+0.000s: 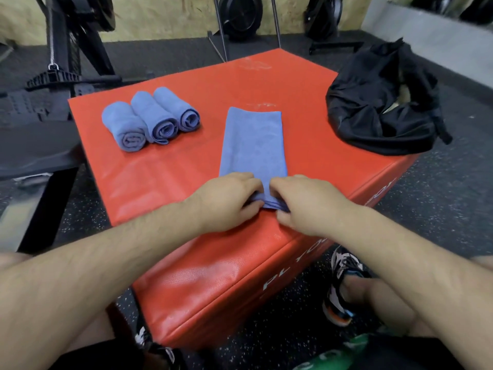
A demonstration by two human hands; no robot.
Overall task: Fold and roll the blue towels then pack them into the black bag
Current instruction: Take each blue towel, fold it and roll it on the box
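A big red box (186,182) is acting as the surface, and it is standing on a dark, speckled floor (440,198). White letters are showing on the side of the box.

Three rolled blue towels (154,117) are lying side by side on the red top at about 10 o'clock. They are touching each other, and their swirly ends are pointing toward 6 o'clock.

A folded blue towel (253,142) is lying flat in the middle, stretching from 12 o'clock down to 6 o'clock. Its near end is bunching up a little.

A floppy black bag (378,110) is slumping at 2 o'clock, right by the edge and well apart from the towels.
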